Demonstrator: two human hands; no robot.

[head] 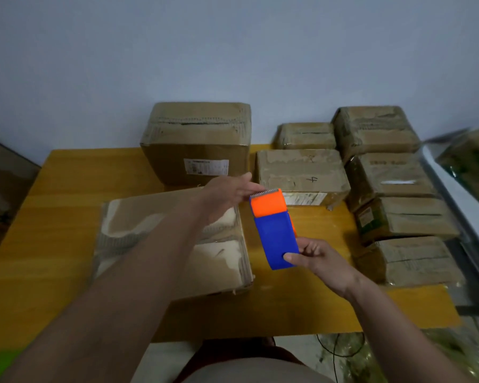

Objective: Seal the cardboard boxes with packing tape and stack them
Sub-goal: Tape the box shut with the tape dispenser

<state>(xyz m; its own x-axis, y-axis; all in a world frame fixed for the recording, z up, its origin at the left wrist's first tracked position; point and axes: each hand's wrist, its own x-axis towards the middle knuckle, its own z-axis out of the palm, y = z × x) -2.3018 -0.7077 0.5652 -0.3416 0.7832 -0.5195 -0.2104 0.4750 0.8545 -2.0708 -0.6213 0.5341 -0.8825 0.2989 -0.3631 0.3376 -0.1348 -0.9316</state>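
Dim yellow table (67, 194); my right hand (315, 258) grips the tape dispenser (274, 230), left hand (227, 193) fingertips hidden behind its blade, grip unclear.

A blue and orange tape dispenser (274, 228) is held above the counter's (67, 244) middle. A flat, tape-patched box (150, 239) lies near its front-left; 7 sealed boxes (302, 172) crowd the far and right edges.

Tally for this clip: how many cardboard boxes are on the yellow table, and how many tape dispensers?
Cardboard boxes: 8, from the large box at the back to the flat box in front on the yellow table
Tape dispensers: 1, blue and orange, held in the right hand
Total: 9
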